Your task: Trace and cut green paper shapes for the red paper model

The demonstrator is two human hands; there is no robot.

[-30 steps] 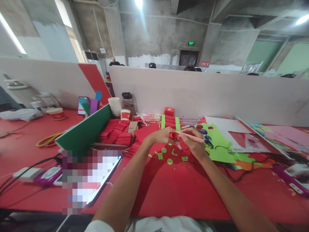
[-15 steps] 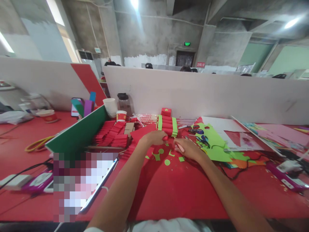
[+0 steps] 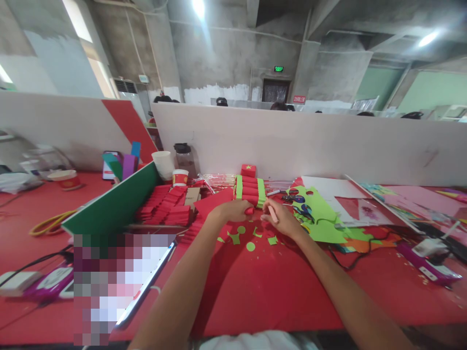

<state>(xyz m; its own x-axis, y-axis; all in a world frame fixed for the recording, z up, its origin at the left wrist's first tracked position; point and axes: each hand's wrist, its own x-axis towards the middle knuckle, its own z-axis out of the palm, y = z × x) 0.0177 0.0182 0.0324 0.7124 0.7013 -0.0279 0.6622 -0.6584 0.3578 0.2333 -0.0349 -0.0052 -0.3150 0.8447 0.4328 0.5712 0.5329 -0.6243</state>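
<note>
My left hand (image 3: 235,212) is closed around a small red paper roll (image 3: 249,211), whose end pokes out past the fingers. Close by on the right, my right hand (image 3: 282,218) grips a slim pale pink stick-like tool (image 3: 272,214); its exact kind is unclear. A bundle of red rolls (image 3: 250,186) with two lime-green strips across it lies just beyond both hands. On the table below them are lime-green scraps (image 3: 234,237) and small green discs (image 3: 250,247).
Stacked red paper pieces (image 3: 173,214) lie left, beside a green board (image 3: 113,197). Scissors (image 3: 302,212) and green sheets (image 3: 326,214) are on the right. A tablet (image 3: 146,284) lies front left. Cups (image 3: 180,178) and a bottle (image 3: 185,159) stand near the white partition (image 3: 292,141).
My right hand has lifted slightly and turned, so the pink tool stands more upright. The left hand still holds the red roll, and the whole view has shifted a little.
</note>
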